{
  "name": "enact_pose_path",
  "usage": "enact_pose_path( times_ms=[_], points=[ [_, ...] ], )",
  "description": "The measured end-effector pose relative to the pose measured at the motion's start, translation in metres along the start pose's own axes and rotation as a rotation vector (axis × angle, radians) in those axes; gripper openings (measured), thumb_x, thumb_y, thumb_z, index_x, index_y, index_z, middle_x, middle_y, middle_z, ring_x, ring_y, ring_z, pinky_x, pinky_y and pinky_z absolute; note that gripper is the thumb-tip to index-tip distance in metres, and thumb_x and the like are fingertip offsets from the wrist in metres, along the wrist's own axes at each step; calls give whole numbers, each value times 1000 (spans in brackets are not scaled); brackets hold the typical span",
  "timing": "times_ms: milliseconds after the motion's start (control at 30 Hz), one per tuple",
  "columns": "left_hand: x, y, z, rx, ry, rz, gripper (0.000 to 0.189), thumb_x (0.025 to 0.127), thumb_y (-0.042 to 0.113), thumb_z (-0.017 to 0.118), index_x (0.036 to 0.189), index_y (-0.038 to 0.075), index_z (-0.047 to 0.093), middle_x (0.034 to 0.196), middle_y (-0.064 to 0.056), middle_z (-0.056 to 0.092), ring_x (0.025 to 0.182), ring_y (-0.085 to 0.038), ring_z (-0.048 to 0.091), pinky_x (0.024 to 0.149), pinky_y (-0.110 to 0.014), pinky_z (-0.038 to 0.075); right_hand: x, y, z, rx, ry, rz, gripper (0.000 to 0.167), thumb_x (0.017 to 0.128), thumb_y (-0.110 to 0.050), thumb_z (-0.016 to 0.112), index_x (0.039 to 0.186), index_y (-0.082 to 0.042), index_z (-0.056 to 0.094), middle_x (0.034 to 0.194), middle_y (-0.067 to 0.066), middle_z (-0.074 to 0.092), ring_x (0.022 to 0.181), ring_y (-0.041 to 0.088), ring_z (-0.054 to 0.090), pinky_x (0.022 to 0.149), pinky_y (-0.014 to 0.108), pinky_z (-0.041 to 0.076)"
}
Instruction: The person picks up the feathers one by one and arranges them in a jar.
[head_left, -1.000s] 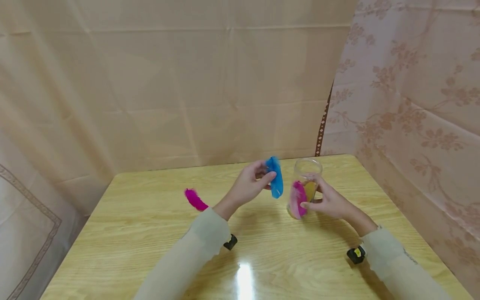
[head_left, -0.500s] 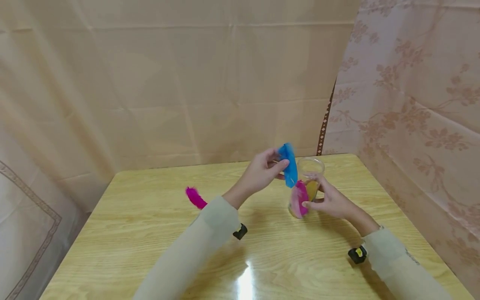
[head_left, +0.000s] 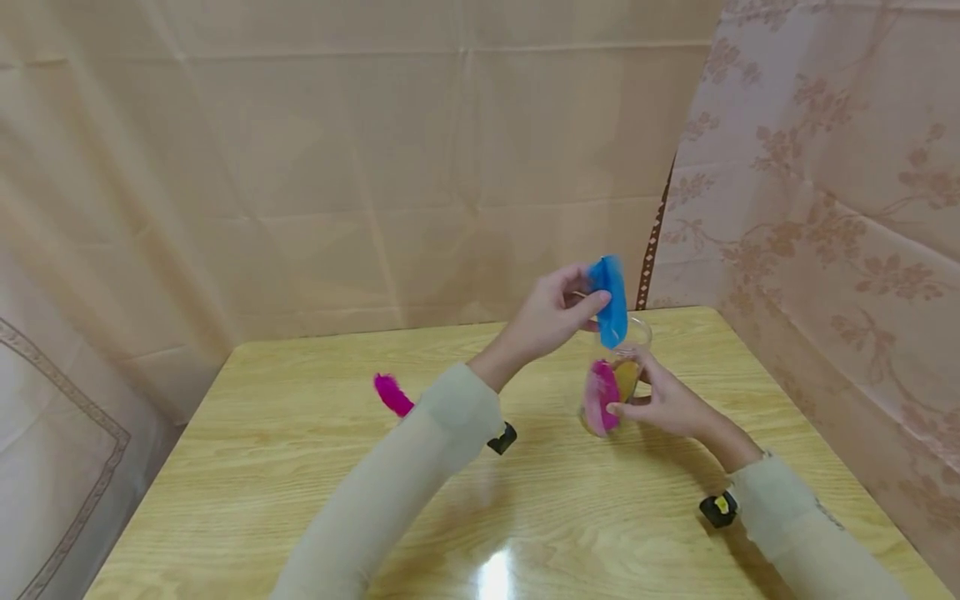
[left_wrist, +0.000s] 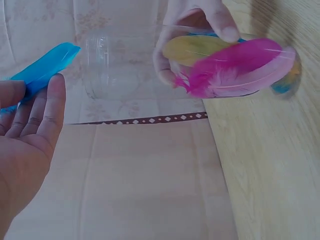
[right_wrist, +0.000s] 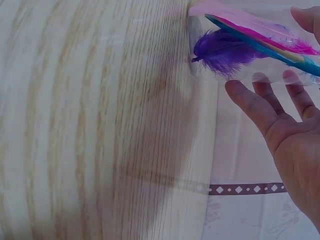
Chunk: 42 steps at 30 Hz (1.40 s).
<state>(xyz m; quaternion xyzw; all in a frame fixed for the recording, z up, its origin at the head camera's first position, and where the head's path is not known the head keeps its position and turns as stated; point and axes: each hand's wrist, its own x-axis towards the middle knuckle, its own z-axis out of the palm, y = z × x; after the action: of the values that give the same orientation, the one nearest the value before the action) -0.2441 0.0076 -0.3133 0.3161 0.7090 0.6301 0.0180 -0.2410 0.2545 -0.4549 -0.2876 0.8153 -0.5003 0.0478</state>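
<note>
A blue feather (head_left: 612, 304) is pinched between the thumb and fingers of my left hand (head_left: 551, 312), just above and left of the rim of a clear jar (left_wrist: 125, 65). My right hand (head_left: 667, 398) grips the jar around its side, and the jar stands upright on the table. Inside it are several feathers: a magenta feather (left_wrist: 240, 62), a pale pink feather (left_wrist: 270, 75), a yellow feather (left_wrist: 195, 49) and, in the right wrist view, a purple feather (right_wrist: 225, 52) and a teal feather (right_wrist: 260, 47). In the head view, the blue feather and left hand partly cover the jar's mouth.
Another magenta feather (head_left: 392, 394) lies on the wooden table (head_left: 247, 467), left of my left forearm and partly hidden by it. A beige curtain (head_left: 337, 167) hangs behind the table, and a floral curtain (head_left: 825, 208) hangs along its right side.
My left hand has risen and moved right with the blue feather, from beside the jar to its rim. My right hand keeps its grip on the jar and has hardly moved.
</note>
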Motion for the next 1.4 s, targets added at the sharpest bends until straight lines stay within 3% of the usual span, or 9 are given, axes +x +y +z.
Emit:
enact_pose_path(
  times_ms=[300, 533, 867, 1067, 1400],
  points=[
    [8, 2, 10, 40, 16, 23, 27, 100, 5, 64, 125, -3, 60, 101, -9, 68, 84, -17, 71, 75, -36, 62, 1, 1, -1, 6, -3, 3, 80, 89, -7, 79, 150, -13, 28, 142, 21, 41, 129, 54, 42, 86, 51, 58],
    [8, -6, 15, 146, -6, 69, 23, 101, 7, 63, 122, -2, 60, 101, -8, 69, 83, -13, 71, 73, -25, 60, 1, 1, -2, -9, -7, 14, 78, 88, -8, 80, 146, -14, 30, 146, 23, 37, 131, 56, 39, 86, 59, 56],
    [5, -13, 17, 268, -3, 163, 25, 100, 7, 64, 123, -2, 61, 104, -10, 73, 88, -8, 69, 78, -17, 56, 1, 2, -2, -16, -15, 18, 84, 88, -8, 81, 150, -12, 25, 142, 22, 40, 130, 55, 41, 86, 56, 56],
    [3, -13, 18, 270, -9, 181, 27, 100, 6, 64, 125, -3, 60, 105, -11, 72, 94, -11, 69, 80, -17, 55, -1, 2, -3, -15, -13, 3, 88, 88, -8, 80, 154, -17, 22, 139, 20, 44, 128, 53, 43, 86, 54, 57],
    [-1, -15, 22, 272, 21, 162, 26, 100, 7, 65, 124, -2, 62, 105, -9, 73, 88, -8, 68, 80, -16, 55, 0, 0, -2, -6, -20, -8, 86, 89, -6, 79, 153, -15, 22, 139, 20, 43, 127, 53, 44, 85, 51, 58]
  ],
)
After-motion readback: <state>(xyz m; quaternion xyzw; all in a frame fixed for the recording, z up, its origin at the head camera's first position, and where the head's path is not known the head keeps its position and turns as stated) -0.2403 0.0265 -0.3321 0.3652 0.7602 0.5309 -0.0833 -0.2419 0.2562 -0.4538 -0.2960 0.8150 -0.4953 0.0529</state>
